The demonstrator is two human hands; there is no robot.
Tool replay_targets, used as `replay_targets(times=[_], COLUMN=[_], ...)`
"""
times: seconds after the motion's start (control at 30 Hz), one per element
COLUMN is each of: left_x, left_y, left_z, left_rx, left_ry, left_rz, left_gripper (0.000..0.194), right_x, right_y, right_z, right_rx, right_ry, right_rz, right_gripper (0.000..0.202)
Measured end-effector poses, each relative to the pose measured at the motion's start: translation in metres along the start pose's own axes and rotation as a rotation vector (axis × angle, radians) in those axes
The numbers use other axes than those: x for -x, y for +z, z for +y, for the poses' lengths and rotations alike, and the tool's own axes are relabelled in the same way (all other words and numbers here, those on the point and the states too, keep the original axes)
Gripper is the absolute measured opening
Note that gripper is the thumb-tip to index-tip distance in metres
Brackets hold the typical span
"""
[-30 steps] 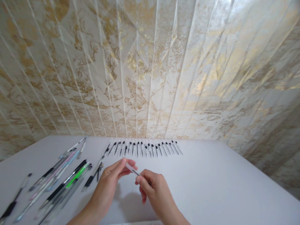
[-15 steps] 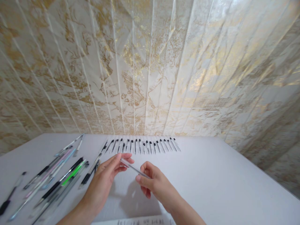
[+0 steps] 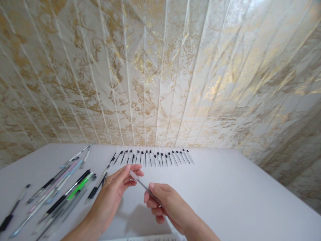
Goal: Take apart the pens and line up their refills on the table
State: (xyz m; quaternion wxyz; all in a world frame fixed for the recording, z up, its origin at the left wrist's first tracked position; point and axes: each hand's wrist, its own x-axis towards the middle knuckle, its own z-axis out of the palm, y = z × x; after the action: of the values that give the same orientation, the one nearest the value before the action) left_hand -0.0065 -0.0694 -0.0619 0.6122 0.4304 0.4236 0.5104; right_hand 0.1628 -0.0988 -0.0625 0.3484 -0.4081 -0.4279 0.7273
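Above the middle of the table, both my hands are on one slim pen (image 3: 140, 180) with a clear barrel, which slants down from left to right. My left hand (image 3: 116, 190) pinches its upper end between thumb and fingers. The lower part is in my right hand (image 3: 169, 206), thumb on top and fingers curled beneath. A dark line shows along the pen near the right thumb. Whether this is a refill inside or a separate piece, I cannot tell. The right fingers cover its lower end.
Several loose pens (image 3: 60, 201) lie on the white table (image 3: 225, 194) at left, one with a bright green barrel (image 3: 80, 185). A row of thin black-ended pen pieces (image 3: 150, 159) runs along the back, near a gold-patterned curtain (image 3: 150, 83). Printed paper (image 3: 150, 238) shows at the front edge.
My right hand has shifted slightly down and turned, its thumb now lying over the pen. More of the dark line shows. My left hand has barely moved.
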Motion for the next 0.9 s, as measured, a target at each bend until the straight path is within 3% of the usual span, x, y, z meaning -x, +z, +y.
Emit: replay_targets(times=[0.1, 0.27, 0.43, 0.6, 0.67, 0.77, 0.9], left_x=[0.0005, 0.0016, 0.0016, 0.0006, 0.0004, 0.0007, 0.0014], left_y=[-0.0008, -0.0009, -0.0008, -0.0016, -0.0016, -0.0018, -0.0028], left_z=[-0.0008, -0.0005, 0.0014, 0.0000, -0.0005, -0.0009, -0.0006], left_rx=[0.002, 0.010, 0.020, 0.015, 0.010, 0.015, 0.033], left_ry=[0.007, -0.011, -0.016, -0.033, -0.031, -0.026, -0.036], left_rz=[0.003, -0.001, -0.008, -0.010, -0.012, -0.023, -0.033], left_gripper=[0.036, 0.037, 0.038, 0.038, 0.037, 0.036, 0.035], right_x=[-0.0013, -0.0023, -0.0021, -0.0022, -0.0019, -0.0007, -0.0012], right_y=[0.0012, 0.0016, 0.0018, 0.0008, 0.0015, 0.0037, 0.0043], right_z=[0.0020, 0.0060, 0.0060, 0.0060, 0.0067, 0.0068, 0.0072], right_rx=[-0.027, 0.001, -0.069, -0.067, -0.065, -0.055, -0.005], right_ry=[-0.069, -0.022, -0.050, 0.031, -0.002, -0.034, -0.015], right_rz=[0.063, -0.020, 0.052, -0.027, 0.005, 0.047, -0.030], right_gripper=[0.045, 0.052, 0.040, 0.046, 0.037, 0.042, 0.047])
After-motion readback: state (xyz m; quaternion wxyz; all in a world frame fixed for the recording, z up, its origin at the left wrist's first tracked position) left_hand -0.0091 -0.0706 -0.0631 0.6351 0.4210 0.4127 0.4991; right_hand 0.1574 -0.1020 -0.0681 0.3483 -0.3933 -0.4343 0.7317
